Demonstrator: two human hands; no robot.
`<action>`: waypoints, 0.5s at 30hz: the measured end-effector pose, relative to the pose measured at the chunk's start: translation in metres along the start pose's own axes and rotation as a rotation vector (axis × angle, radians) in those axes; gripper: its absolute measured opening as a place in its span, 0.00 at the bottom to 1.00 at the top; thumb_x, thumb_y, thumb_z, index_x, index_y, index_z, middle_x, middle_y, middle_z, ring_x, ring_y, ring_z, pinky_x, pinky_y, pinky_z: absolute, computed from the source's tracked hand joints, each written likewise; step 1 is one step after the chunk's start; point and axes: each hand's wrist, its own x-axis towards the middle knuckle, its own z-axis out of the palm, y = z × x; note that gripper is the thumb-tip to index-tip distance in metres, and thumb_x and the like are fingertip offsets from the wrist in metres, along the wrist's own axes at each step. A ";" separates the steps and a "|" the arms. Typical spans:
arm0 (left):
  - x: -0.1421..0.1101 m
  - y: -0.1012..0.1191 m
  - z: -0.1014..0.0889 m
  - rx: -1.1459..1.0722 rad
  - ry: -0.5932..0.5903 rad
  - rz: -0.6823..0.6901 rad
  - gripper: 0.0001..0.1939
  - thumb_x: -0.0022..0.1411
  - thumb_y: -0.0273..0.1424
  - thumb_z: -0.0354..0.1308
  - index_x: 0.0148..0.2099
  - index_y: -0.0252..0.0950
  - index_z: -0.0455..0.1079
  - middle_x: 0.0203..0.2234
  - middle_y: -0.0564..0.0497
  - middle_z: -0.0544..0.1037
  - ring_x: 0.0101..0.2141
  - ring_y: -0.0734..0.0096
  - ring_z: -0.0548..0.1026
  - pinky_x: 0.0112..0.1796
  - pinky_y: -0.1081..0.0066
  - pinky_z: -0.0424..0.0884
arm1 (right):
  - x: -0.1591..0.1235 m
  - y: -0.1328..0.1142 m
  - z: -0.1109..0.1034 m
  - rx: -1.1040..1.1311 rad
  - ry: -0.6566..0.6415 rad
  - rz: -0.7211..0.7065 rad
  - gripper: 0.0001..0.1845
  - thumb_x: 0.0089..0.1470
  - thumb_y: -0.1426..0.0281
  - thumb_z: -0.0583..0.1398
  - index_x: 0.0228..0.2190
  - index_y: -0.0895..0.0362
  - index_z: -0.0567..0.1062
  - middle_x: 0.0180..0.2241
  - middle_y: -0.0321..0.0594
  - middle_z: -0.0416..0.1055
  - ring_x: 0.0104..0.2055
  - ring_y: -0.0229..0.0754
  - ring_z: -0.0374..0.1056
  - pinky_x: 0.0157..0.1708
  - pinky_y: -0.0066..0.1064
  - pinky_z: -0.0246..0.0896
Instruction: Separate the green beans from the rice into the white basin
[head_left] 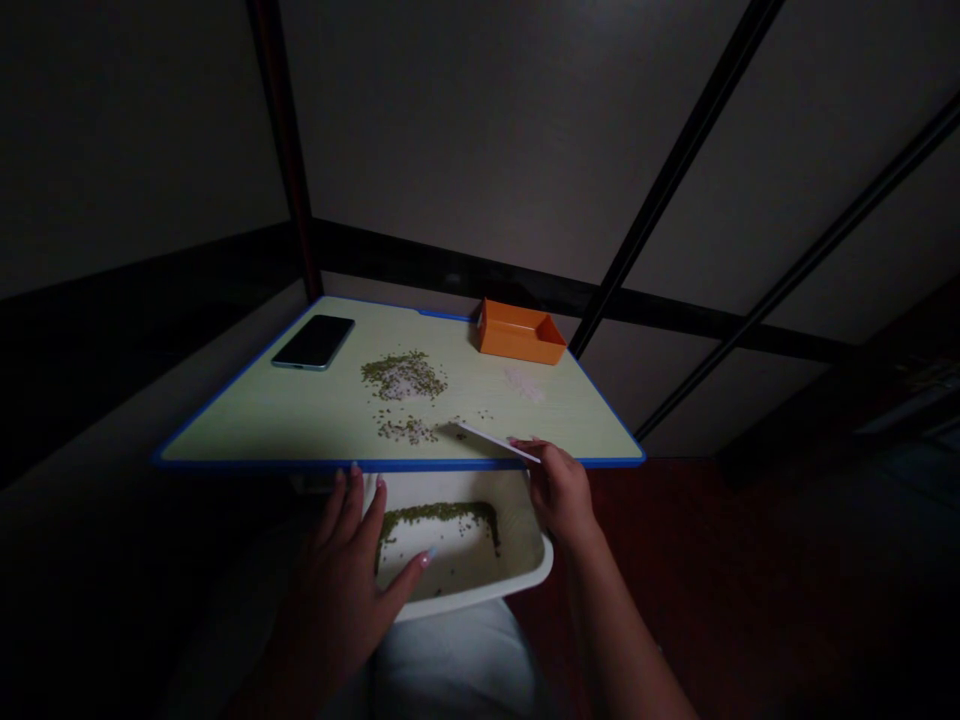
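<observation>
My right hand (561,490) is closed on a thin white strip (491,439), whose far end reaches small green and pale grains (409,430) near the table's front edge. A larger heap of green grains mixed with white ones (405,376) lies just behind. My left hand (356,550) has its fingers spread over the left side of a white basin (525,560), fingertips by the table's blue edge; whether it touches the basin I cannot tell. Green grains (442,512) line the far side of the basin's floor, under the table edge.
The light table (247,425) has a blue rim. A phone (315,342) lies at its back left. At the back right stands an orange open box (521,335), with a small patch of white grains (523,384) before it. Panelled walls rise behind the table.
</observation>
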 end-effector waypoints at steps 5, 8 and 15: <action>0.001 0.001 -0.001 0.009 0.003 0.003 0.37 0.63 0.49 0.49 0.64 0.26 0.58 0.63 0.25 0.62 0.65 0.38 0.57 0.53 0.47 0.71 | 0.001 0.002 0.002 0.013 0.000 0.070 0.19 0.50 0.82 0.53 0.39 0.53 0.74 0.40 0.43 0.81 0.42 0.45 0.78 0.44 0.35 0.74; 0.000 0.000 -0.001 0.018 0.010 0.004 0.36 0.63 0.48 0.49 0.64 0.27 0.58 0.63 0.25 0.62 0.65 0.39 0.58 0.53 0.47 0.71 | 0.001 0.002 0.004 0.026 0.003 0.106 0.16 0.53 0.81 0.53 0.38 0.53 0.73 0.40 0.43 0.81 0.41 0.44 0.79 0.42 0.33 0.73; -0.001 0.000 0.000 0.033 0.021 0.006 0.37 0.63 0.49 0.49 0.64 0.27 0.58 0.63 0.26 0.62 0.65 0.39 0.58 0.53 0.49 0.72 | 0.003 0.001 0.004 0.080 0.017 0.146 0.15 0.55 0.79 0.54 0.40 0.52 0.74 0.39 0.41 0.81 0.40 0.43 0.79 0.38 0.31 0.73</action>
